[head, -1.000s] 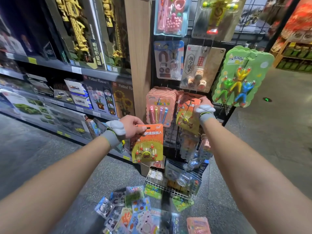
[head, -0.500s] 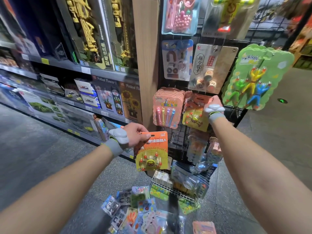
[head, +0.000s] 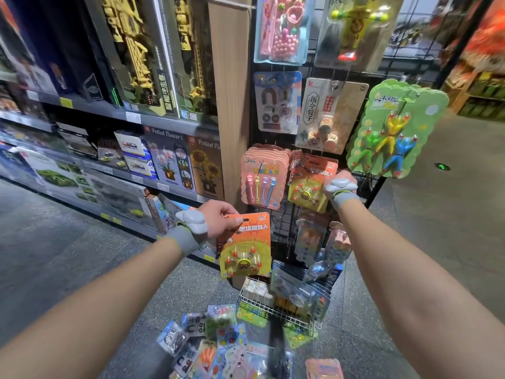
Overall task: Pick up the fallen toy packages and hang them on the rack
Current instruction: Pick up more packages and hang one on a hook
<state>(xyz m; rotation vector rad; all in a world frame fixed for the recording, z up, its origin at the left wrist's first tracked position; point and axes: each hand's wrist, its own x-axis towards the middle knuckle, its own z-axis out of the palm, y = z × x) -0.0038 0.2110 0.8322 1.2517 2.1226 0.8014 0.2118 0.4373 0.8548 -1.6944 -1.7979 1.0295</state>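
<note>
My left hand (head: 218, 218) pinches the top corner of an orange spider toy package (head: 246, 246), held upright in front of the black wire rack (head: 281, 228). My right hand (head: 338, 179) reaches to the rack beside an identical orange spider package (head: 310, 184) hanging on a hook; its fingers are hidden behind the wrist, so its grip is unclear. Several fallen toy packages (head: 218, 343) lie scattered on the floor below.
Pink pen packages (head: 262, 179), a green climbing-figure package (head: 393, 132), a dice package (head: 325, 116) and others hang on the rack. A wire basket (head: 273, 307) of small items sits at its foot. Store shelves (head: 109, 160) with boxes run along the left.
My view has moved nearer the rack. My left hand with its orange package stays at about the same place; my right hand stays at the hanging spider package.
</note>
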